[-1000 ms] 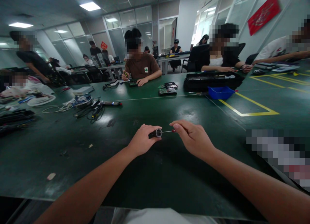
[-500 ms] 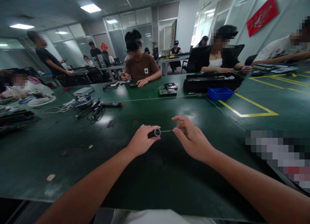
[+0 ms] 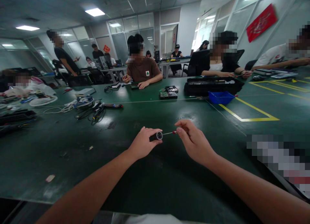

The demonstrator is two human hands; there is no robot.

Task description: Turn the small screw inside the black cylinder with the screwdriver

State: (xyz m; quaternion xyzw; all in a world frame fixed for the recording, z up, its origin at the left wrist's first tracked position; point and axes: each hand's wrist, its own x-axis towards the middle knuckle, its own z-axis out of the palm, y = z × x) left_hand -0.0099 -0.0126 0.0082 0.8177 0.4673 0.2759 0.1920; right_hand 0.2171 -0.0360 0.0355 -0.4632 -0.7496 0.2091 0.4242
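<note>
A: Room with glass partitions; a green worktop (image 3: 135,188) is marked at the right with yellow tape (image 3: 258,119). What is recorded for the left hand (image 3: 142,143)?

B: One black cylinder (image 3: 153,137), pale-rimmed at its round end. It is held over the near middle of the worktop, the grip closed about it between thumb and fingers.

A: And for the right hand (image 3: 196,140)?

B: One slim tool (image 3: 168,133), metal shaft, red collar. It is pinched between thumb and fingertips, the grip drawn in tight, the handle mostly hidden. The shaft is pointed at the cylinder's rimmed end; whether the tip is inserted cannot be told.

A: Remaining items?

B: Circuit-board parts (image 3: 169,95), placed beyond the hands; a blue tray (image 3: 221,99), set before a long black housing (image 3: 214,86); tangled cables (image 3: 96,115), left. Across the worktop, a co-worker in brown (image 3: 143,69) is seated.
</note>
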